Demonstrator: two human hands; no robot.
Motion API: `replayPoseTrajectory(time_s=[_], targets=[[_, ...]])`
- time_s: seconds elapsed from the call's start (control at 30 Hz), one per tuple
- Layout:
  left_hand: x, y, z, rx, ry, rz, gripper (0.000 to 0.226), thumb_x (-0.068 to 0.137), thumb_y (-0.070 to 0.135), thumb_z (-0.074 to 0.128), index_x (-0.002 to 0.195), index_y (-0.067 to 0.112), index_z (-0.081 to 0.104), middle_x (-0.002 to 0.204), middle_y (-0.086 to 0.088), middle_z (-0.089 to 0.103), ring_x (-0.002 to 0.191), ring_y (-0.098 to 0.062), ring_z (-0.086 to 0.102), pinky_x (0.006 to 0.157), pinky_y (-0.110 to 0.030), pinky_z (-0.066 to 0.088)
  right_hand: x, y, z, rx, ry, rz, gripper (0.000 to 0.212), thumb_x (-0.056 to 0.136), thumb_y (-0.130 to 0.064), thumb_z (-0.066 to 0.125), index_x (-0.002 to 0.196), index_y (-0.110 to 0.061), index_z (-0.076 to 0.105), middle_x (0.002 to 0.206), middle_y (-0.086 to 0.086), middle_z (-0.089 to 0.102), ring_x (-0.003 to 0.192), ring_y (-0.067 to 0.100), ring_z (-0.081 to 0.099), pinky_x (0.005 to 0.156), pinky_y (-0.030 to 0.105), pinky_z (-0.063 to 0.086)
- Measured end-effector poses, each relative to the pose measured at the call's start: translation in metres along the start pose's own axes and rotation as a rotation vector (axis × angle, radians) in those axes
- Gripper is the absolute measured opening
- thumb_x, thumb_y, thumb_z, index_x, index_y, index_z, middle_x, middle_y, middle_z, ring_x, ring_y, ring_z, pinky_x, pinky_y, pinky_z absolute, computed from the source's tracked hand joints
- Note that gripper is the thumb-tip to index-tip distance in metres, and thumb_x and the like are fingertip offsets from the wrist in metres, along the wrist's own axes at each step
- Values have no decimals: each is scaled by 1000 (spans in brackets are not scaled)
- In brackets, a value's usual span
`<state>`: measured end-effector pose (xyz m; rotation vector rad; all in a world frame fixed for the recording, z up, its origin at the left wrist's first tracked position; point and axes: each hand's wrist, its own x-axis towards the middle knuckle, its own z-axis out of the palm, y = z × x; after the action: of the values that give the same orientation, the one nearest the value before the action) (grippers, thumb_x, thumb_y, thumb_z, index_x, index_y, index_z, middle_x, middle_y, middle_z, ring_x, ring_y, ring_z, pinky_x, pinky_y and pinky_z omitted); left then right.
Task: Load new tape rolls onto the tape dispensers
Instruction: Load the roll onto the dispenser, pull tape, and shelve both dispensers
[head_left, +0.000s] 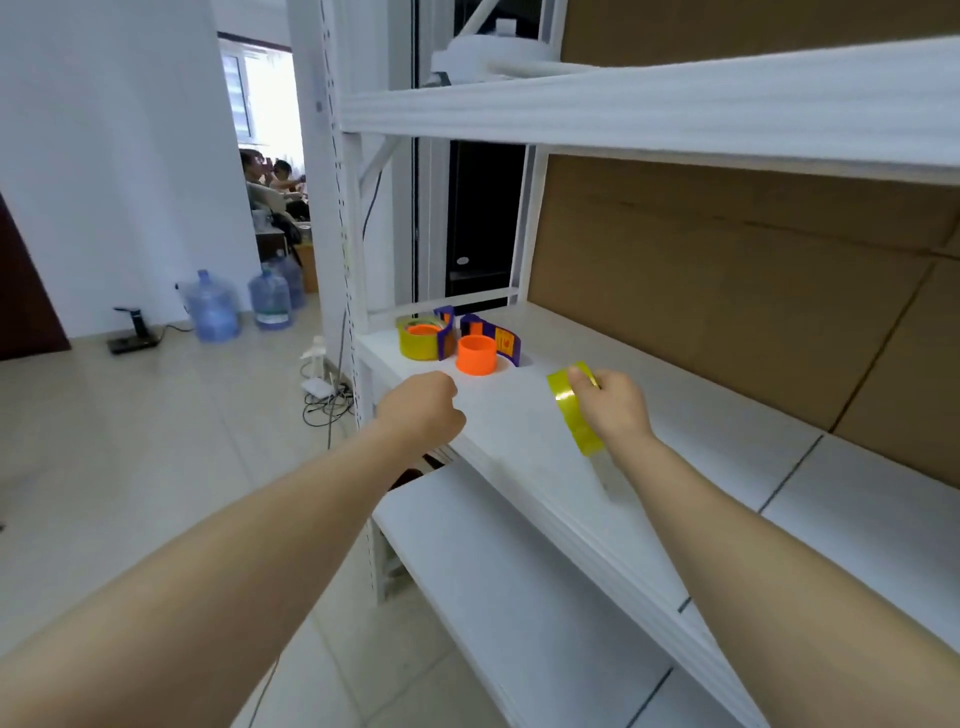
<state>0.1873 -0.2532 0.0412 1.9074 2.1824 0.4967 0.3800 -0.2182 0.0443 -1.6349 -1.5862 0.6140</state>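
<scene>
My right hand (613, 405) grips a yellow tape roll (571, 410) just above the white shelf (727, 441). My left hand (423, 408) hovers over the shelf's front edge with its fingers curled and nothing in it. Beyond it, at the shelf's left end, stands a purple dispenser with a bare orange core (475, 354). Left of that stands a second purple dispenser (445, 332) that carries a yellow tape roll (418, 343).
A white upright post (332, 260) of the rack stands left of the dispensers and a higher shelf beam (649, 104) runs overhead. Brown cardboard (727, 291) backs the shelf. Blue water jugs (213, 309) and tangled cables (327, 400) are on the floor at left. People sit in the far room.
</scene>
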Motion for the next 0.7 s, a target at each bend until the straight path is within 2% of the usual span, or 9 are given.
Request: replayPoseTrajectory(time_s=[0.1, 0.17, 0.23, 0.3, 0.37, 0.4, 0.47, 0.57, 0.7], targets=[[46, -23, -6, -28, 21, -10, 37, 87, 19, 50, 122, 14, 57, 125, -6, 57, 115, -25, 53, 87, -31, 44, 45, -9, 31, 240, 53, 97, 44, 93, -37, 47, 86, 3, 62, 82, 16, 56, 78, 29, 53, 71, 33, 41], [76, -33, -15, -147, 33, -34, 11, 85, 18, 52, 91, 18, 61, 103, -7, 59, 99, -25, 56, 79, -30, 43, 72, -19, 49, 467, 54, 238, 37, 92, -36, 52, 92, 0, 61, 83, 13, 56, 79, 27, 54, 74, 33, 43], [105, -33, -25, -417, -14, -15, 17, 86, 16, 57, 70, 20, 55, 89, -3, 59, 90, -22, 55, 78, -30, 41, 93, -28, 65, 720, 16, 383, 25, 89, -30, 58, 85, -5, 56, 75, 9, 58, 71, 26, 57, 73, 34, 49], [126, -31, -30, -661, -111, 12, 3, 85, 15, 64, 83, 17, 64, 96, -1, 62, 92, -18, 52, 82, -28, 40, 111, -33, 82, 847, -44, 434, 16, 86, -23, 60, 81, -8, 59, 67, 7, 58, 55, 19, 56, 58, 29, 49], [149, -33, -27, -682, -202, 80, 37, 82, 14, 69, 117, 9, 60, 110, -2, 61, 101, -15, 53, 88, -25, 40, 125, -40, 97, 917, -131, 458, 14, 86, -21, 56, 85, -9, 62, 52, 4, 57, 36, 12, 52, 40, 21, 42], [160, -34, -23, -679, -244, 106, 46, 80, 14, 71, 124, 8, 56, 114, -1, 61, 105, -15, 55, 90, -25, 42, 131, -41, 103, 953, -175, 473, 15, 87, -21, 54, 89, -8, 62, 42, 1, 54, 28, 10, 47, 34, 18, 38], [179, -38, -15, -647, -309, 142, 41, 79, 17, 72, 118, 10, 60, 114, -4, 66, 105, -18, 60, 91, -27, 47, 144, -41, 114, 1009, -242, 494, 19, 88, -22, 51, 98, -9, 59, 31, -3, 44, 22, 9, 37, 29, 15, 31], [205, -43, -7, -684, -353, 180, 27, 80, 19, 71, 104, 7, 66, 99, -13, 70, 90, -21, 67, 80, -27, 55, 162, -36, 125, 1058, -306, 484, 19, 88, -30, 51, 95, -12, 52, 32, -4, 34, 27, 10, 26, 31, 17, 26], [247, -47, -9, -768, -396, 235, 20, 82, 16, 69, 95, 1, 66, 77, -9, 69, 59, -6, 66, 56, -18, 55, 183, -33, 126, 947, -233, 353, 39, 86, -51, 52, 74, -14, 62, 51, 0, 56, 47, 14, 52, 49, 22, 45]])
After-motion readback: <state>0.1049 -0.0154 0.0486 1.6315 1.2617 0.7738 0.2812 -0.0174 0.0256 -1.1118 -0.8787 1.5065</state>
